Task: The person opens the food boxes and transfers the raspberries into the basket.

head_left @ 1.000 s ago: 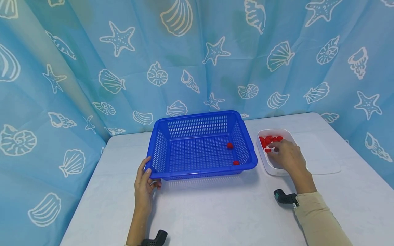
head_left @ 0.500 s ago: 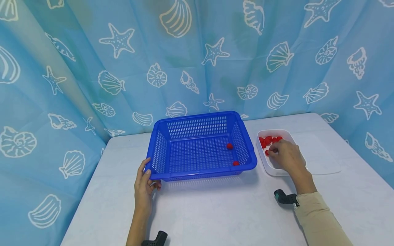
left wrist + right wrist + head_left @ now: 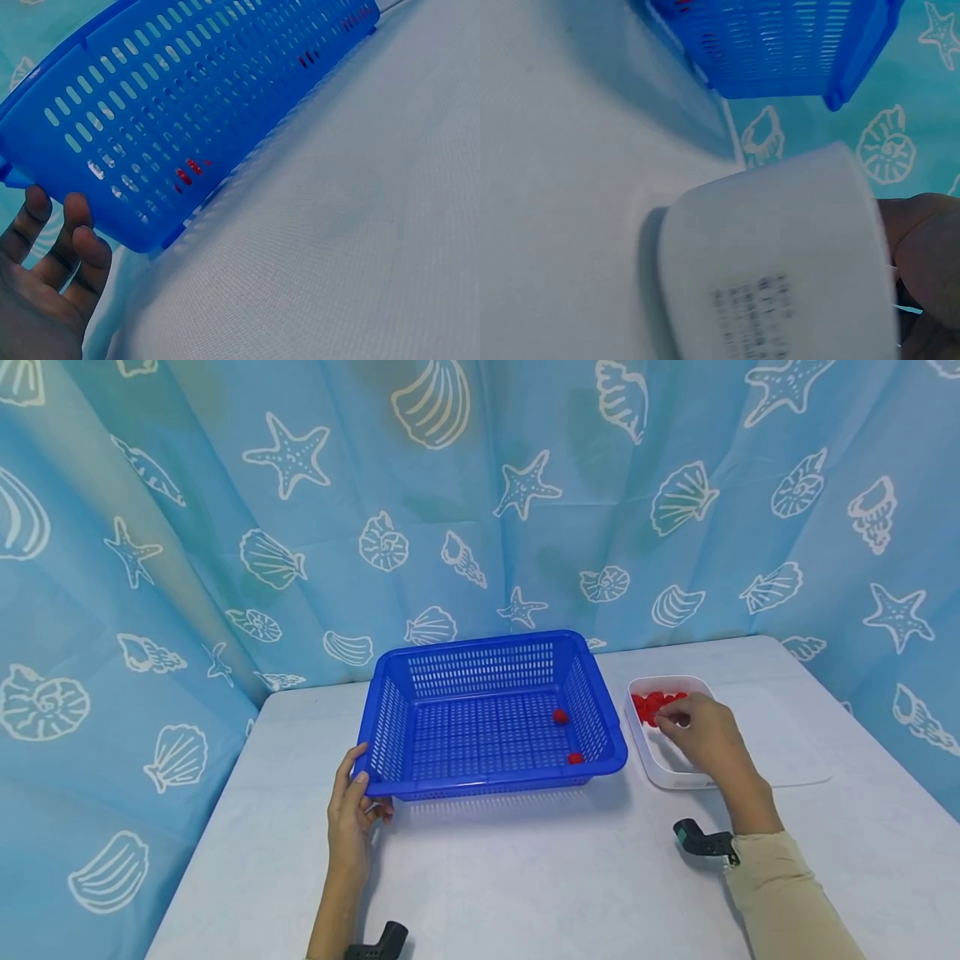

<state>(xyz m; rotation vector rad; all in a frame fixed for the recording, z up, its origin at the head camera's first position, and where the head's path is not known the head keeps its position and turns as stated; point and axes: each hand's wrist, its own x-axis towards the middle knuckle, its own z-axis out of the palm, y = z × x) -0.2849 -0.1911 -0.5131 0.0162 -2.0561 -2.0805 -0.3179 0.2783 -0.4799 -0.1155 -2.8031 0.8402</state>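
Observation:
A blue perforated plastic basket (image 3: 480, 785) stands in the middle of the table, with two small red pieces (image 3: 560, 716) on the right part of its floor. My left hand (image 3: 348, 835) grips the basket's near left corner, thumb over the rim. In the left wrist view its other fingers curl beside the basket's wall. My right hand (image 3: 708, 735) is over a white plastic box (image 3: 667, 777) to the basket's right, thumb and forefinger pinched together with a small red piece (image 3: 652, 722) at their tips. More red pieces (image 3: 654, 699) lie at the box's far end.
A translucent lid (image 3: 783, 743) lies flat to the right of the box. The white-covered table (image 3: 517, 877) reaches back to a blue curtain (image 3: 465, 477) printed with shells and starfish.
My right hand has shifted slightly up and right over the box, and the near red piece has moved up with its fingertips. The left hand and basket stay in place.

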